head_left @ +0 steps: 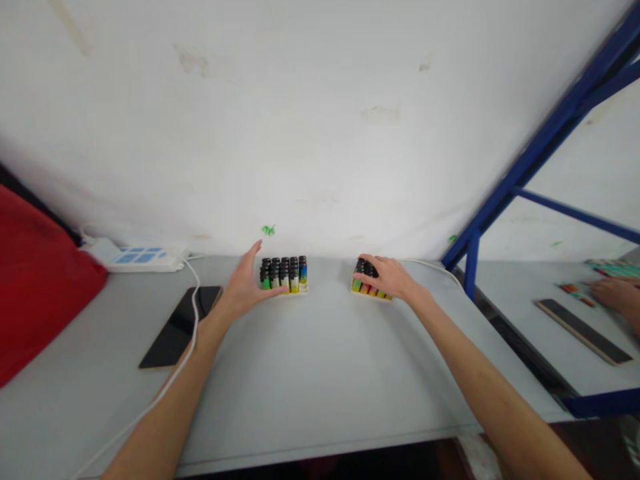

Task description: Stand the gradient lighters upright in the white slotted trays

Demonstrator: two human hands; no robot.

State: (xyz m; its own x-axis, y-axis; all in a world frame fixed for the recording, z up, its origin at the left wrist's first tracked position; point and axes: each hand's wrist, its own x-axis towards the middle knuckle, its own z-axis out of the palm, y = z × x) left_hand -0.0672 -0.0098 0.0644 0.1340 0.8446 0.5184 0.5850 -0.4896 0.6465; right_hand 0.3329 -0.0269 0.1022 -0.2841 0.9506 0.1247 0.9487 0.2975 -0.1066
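Note:
Two white trays of upright lighters stand near the wall on the grey table. The left tray's lighters (283, 275) have black tops and green, white, yellow and blue bodies, with an unfilled spot at the front right corner. My left hand (245, 283) is open at that tray's left side, thumb stretched along its front and fingers apart behind; whether it touches cannot be seen. My right hand (387, 273) is closed over the right tray of lighters (367, 288), fingers across the top and thumb at the left. It hides part of the black tops; green, red and yellow bodies show below.
A dark phone-like slab (175, 333) lies left, crossed by a white cable (194, 320). Behind it are a power strip (140, 259) and a red fabric item (40, 287). A blue metal frame (500, 193) stands right; beyond it, another person's hand (617, 293) rests near a dark strip (583, 330).

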